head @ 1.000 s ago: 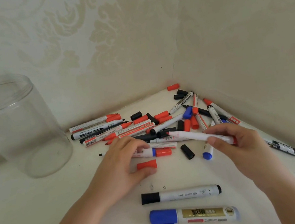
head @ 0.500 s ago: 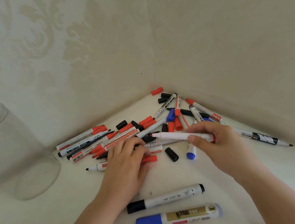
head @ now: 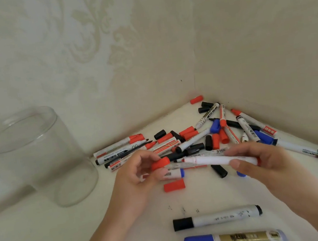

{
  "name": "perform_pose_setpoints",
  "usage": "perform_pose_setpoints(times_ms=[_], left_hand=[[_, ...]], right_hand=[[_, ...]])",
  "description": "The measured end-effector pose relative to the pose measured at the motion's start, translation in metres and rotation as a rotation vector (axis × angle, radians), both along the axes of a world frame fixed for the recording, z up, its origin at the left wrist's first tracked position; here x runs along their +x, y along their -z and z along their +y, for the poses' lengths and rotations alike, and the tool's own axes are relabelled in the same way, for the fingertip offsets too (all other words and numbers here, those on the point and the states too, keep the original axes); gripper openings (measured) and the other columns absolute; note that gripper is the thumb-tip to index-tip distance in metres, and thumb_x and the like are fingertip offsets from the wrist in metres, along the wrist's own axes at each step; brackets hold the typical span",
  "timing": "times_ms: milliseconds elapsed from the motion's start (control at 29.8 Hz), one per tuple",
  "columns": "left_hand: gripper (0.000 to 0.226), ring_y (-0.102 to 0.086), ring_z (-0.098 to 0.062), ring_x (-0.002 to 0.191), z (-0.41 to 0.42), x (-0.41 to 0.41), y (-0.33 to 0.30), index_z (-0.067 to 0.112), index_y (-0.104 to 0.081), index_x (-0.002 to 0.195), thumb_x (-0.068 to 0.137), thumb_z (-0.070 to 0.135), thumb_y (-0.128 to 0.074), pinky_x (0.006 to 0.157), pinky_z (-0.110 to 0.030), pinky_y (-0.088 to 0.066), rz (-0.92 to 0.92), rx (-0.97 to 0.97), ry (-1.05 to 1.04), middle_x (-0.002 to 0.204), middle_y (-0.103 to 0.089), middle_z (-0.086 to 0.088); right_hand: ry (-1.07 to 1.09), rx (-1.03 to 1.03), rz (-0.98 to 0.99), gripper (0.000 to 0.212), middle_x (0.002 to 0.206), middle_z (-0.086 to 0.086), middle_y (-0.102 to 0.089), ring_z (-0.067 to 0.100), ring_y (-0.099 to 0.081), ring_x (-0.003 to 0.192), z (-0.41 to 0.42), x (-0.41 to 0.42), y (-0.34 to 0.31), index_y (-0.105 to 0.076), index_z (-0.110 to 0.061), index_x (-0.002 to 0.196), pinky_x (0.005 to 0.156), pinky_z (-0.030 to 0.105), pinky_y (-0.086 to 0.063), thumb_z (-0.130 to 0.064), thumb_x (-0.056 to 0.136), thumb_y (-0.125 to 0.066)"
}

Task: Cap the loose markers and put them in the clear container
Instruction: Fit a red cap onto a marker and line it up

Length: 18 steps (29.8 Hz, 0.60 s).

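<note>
The left hand (head: 139, 174) pinches a red cap (head: 160, 163) between thumb and fingertips, its grip clamped on it, just left of the bare tip of a white marker (head: 219, 160). The right hand (head: 262, 162) holds that marker near its far end, grip clamped around the barrel, above the white surface (head: 48, 238). The clear container (head: 36, 158) stands upright at the left, well apart from both hands. Loose markers and caps (head: 197, 135) lie piled in the corner behind; another red cap (head: 174, 185) lies below the left hand
</note>
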State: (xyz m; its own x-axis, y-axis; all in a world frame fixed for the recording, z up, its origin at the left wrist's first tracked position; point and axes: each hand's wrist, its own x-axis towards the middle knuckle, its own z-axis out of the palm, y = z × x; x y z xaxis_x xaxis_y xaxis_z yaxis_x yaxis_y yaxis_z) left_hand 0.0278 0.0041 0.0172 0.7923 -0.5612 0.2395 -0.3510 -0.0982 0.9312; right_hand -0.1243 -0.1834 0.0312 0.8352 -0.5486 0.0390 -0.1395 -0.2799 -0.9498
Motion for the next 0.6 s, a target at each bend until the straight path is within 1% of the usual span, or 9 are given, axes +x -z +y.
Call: perform_pose_setpoints(times_ms=[101, 134, 201, 268, 335, 402, 469, 503, 603], left_hand=[[0.027, -0.065, 0.003, 0.079, 0.0003, -0.003, -0.0037, 0.02, -0.064, 0.09, 0.074, -0.002, -0.068, 0.068, -0.007, -0.046, 0.024, -0.07, 0.029, 0.087, -0.071, 0.017], [0.025, -0.065, 0.003, 0.081, 0.0005, -0.0033, -0.0046, 0.022, -0.064, 0.095, 0.078, 0.005, -0.066, 0.069, -0.006, -0.045, 0.025, -0.081, 0.029, 0.091, -0.07, 0.017], [0.021, -0.067, 0.0, 0.084, 0.0007, -0.0028, -0.0059, 0.024, -0.064, 0.1, 0.081, 0.022, -0.056, 0.073, -0.007, -0.046, 0.098, -0.123, 0.027, 0.09, -0.072, 0.013], [0.021, -0.068, -0.012, 0.091, -0.0001, -0.0018, -0.0047, 0.016, -0.062, 0.095, 0.082, 0.027, -0.049, 0.08, -0.018, -0.051, 0.248, -0.209, 0.056, 0.088, -0.074, 0.0], [0.018, -0.068, -0.023, 0.095, -0.0015, -0.0034, -0.0044, 0.008, -0.055, 0.085, 0.082, 0.024, -0.049, 0.083, -0.029, -0.051, 0.393, -0.298, 0.088, 0.088, -0.073, -0.009], [0.014, -0.067, -0.023, 0.095, -0.002, -0.0053, -0.0044, 0.007, -0.052, 0.078, 0.08, 0.02, -0.057, 0.083, -0.031, -0.048, 0.436, -0.324, 0.103, 0.088, -0.073, -0.01], [0.011, -0.067, -0.015, 0.091, -0.0019, -0.0053, -0.003, 0.011, -0.054, 0.075, 0.074, 0.02, -0.06, 0.083, -0.029, -0.046, 0.404, -0.279, 0.113, 0.084, -0.072, -0.003], [0.012, -0.065, -0.011, 0.084, -0.0016, -0.005, -0.0024, 0.014, -0.056, 0.074, 0.068, 0.023, -0.062, 0.081, -0.028, -0.044, 0.388, -0.259, 0.114, 0.079, -0.07, 0.001], [0.021, -0.06, -0.011, 0.067, -0.0022, -0.0046, -0.0017, 0.02, -0.059, 0.073, 0.054, 0.026, -0.066, 0.067, -0.023, -0.047, 0.397, -0.29, 0.111, 0.069, -0.065, 0.002]], right_hand=[[-0.036, 0.052, -0.04, 0.018, 0.069, -0.012, -0.064, 0.013, -0.054, 0.071, 0.0022, 0.0003, -0.0021, -0.07, -0.034, 0.085, 0.07, 0.027, -0.039, -0.019, 0.076, -0.066], [-0.044, 0.084, -0.053, 0.017, 0.066, -0.012, -0.063, 0.007, -0.053, 0.068, 0.0025, 0.0004, -0.0032, -0.071, -0.032, 0.084, 0.069, 0.026, -0.038, -0.019, 0.075, -0.066], [-0.054, 0.138, -0.076, 0.018, 0.063, -0.012, -0.062, 0.0, -0.05, 0.061, 0.0029, 0.0001, -0.0042, -0.071, -0.028, 0.083, 0.066, 0.023, -0.037, -0.013, 0.076, -0.064], [-0.072, 0.148, -0.079, 0.021, 0.062, -0.008, -0.062, 0.0, -0.049, 0.058, 0.0048, 0.0003, -0.0044, -0.071, -0.027, 0.083, 0.064, 0.018, -0.039, -0.008, 0.079, -0.063], [-0.089, 0.137, -0.075, 0.024, 0.061, -0.006, -0.063, 0.0, -0.049, 0.058, 0.0069, 0.0006, -0.0038, -0.071, -0.028, 0.083, 0.059, 0.011, -0.039, -0.006, 0.08, -0.062], [-0.09, 0.118, -0.057, 0.025, 0.062, -0.007, -0.063, 0.001, -0.05, 0.059, 0.0077, 0.0013, -0.0026, -0.071, -0.029, 0.083, 0.061, 0.013, -0.039, -0.007, 0.08, -0.062], [-0.086, 0.099, -0.042, 0.023, 0.062, -0.007, -0.064, 0.002, -0.05, 0.059, 0.0084, 0.002, -0.0023, -0.07, -0.03, 0.084, 0.064, 0.02, -0.038, -0.008, 0.08, -0.063], [-0.084, 0.091, -0.041, 0.023, 0.062, -0.007, -0.064, 0.002, -0.05, 0.059, 0.0086, 0.002, -0.0022, -0.07, -0.03, 0.084, 0.065, 0.022, -0.038, -0.009, 0.08, -0.063], [-0.079, 0.076, -0.04, 0.021, 0.065, -0.01, -0.064, 0.001, -0.051, 0.059, 0.0092, 0.0019, -0.0021, -0.07, -0.031, 0.083, 0.066, 0.024, -0.037, -0.011, 0.078, -0.064]])
